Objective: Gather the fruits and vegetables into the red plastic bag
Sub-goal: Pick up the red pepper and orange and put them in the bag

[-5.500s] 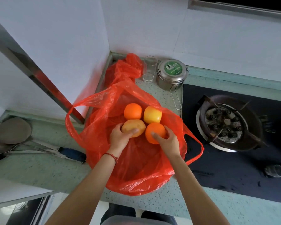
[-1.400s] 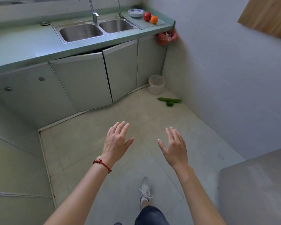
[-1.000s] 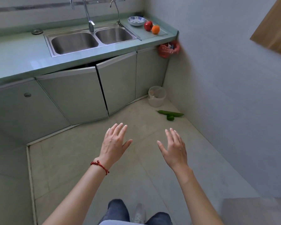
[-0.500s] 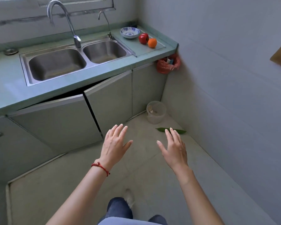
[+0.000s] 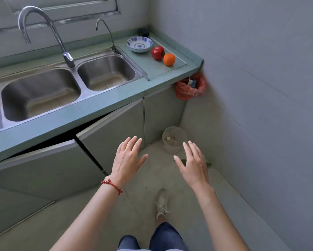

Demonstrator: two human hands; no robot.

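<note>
A red apple [image 5: 157,53] and an orange [image 5: 169,59] sit side by side on the green counter [image 5: 170,72], right of the sink. A green cucumber [image 5: 208,164] lies on the floor by the right wall, mostly hidden behind my right hand [image 5: 192,165]. My left hand [image 5: 127,158] is held out beside it. Both hands hover over the floor, empty, fingers spread. The red plastic bag with the gathered fruit is out of view. A small red bag [image 5: 191,86] with other items hangs below the counter corner.
A double steel sink [image 5: 61,87] with two taps fills the counter's left. A blue-patterned bowl [image 5: 139,44] stands behind the apple. One cabinet door [image 5: 112,127] under the sink hangs ajar. A clear plastic tub [image 5: 173,140] stands on the floor in the corner. My shoe [image 5: 162,203] is below.
I have turned away from the stove and red bag and walked closer to the sink counter; the apple and orange loom larger. My right hand now covers most of the cucumber.
</note>
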